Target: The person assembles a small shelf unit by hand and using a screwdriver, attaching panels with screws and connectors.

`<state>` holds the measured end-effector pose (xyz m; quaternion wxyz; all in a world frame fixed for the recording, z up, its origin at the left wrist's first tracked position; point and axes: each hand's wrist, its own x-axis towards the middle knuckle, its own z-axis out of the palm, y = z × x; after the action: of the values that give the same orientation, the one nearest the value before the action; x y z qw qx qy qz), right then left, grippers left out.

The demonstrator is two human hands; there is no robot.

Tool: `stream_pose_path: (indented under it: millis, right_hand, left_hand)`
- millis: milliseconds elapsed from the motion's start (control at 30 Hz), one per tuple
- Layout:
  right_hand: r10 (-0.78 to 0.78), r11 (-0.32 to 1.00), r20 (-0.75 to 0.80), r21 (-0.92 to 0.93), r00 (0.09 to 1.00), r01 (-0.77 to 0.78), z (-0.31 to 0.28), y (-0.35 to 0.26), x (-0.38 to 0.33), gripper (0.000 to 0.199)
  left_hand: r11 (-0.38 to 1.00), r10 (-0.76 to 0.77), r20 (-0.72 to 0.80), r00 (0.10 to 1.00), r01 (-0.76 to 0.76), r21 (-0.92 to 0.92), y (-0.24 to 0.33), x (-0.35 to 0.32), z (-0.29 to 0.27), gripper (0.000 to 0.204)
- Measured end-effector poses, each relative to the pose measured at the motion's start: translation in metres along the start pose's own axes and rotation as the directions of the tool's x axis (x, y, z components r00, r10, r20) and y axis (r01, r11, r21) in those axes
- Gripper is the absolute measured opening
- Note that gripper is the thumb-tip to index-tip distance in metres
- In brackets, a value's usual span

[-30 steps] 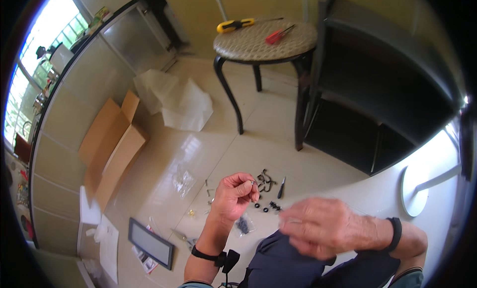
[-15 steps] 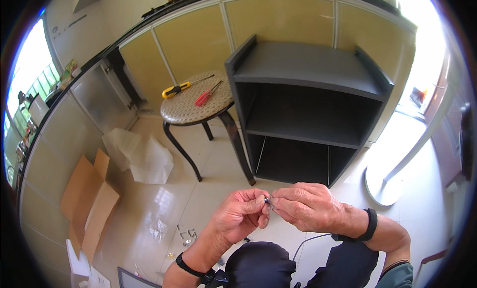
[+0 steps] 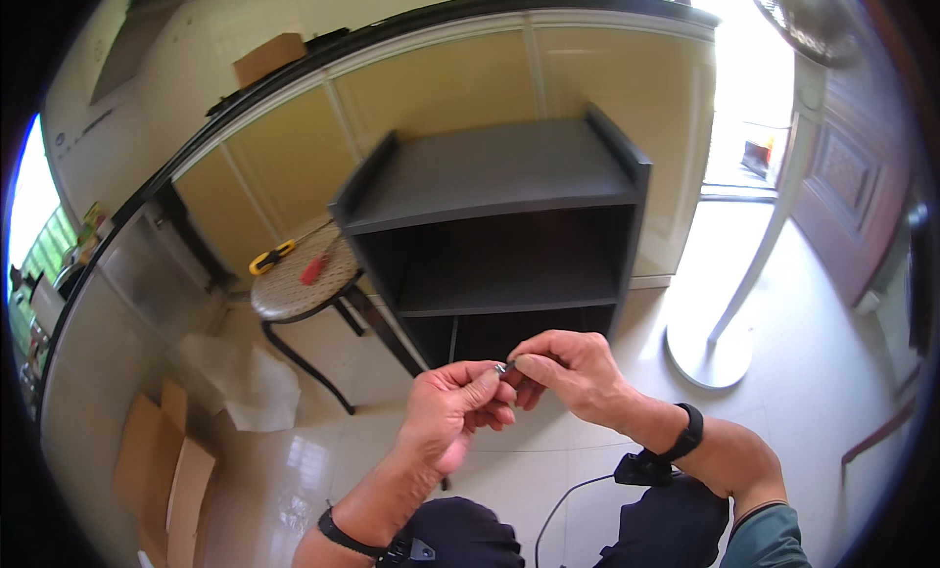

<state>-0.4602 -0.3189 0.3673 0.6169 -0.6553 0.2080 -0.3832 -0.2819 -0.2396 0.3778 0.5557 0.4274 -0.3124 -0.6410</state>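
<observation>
My left hand point(image 3: 451, 411) and my right hand point(image 3: 568, 370) meet in front of me, fingertips pinched together on a small metal fastener point(image 3: 502, 368) held between them. Too little of the part shows to tell its exact kind. Both wrists carry black bands. Just beyond my hands stands a dark grey shelf unit point(image 3: 499, 225) with open compartments, set against a yellow cabinet wall.
A round stool-like table point(image 3: 299, 289) on the left holds a yellow-handled tool point(image 3: 271, 258) and a red-handled screwdriver point(image 3: 316, 268). White plastic wrapping point(image 3: 240, 382) and flattened cardboard point(image 3: 166, 470) lie on the tiled floor at left. A white pedestal stand base point(image 3: 709, 357) sits to the right.
My view has tilted up from the floor to the shelf unit. My hands came together from apart and now pinch the small fastener between them.
</observation>
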Motion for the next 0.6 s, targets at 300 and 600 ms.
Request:
stream_pose_path:
  millis: [300,600]
  right_hand:
    - [0.378,0.896,-0.197,0.322,0.905,-0.305,-0.060,0.072,-0.033,0.025]
    - [0.350,0.911,-0.281,0.322,0.893,-0.256,-0.083,0.079,-0.044,0.024]
  left_hand:
    - [0.920,-0.232,-0.123,0.965,0.259,0.293,-0.059,0.079,0.029,0.016]
    - [0.953,-0.277,0.030,0.960,0.271,0.139,-0.082,0.104,0.029,0.016]
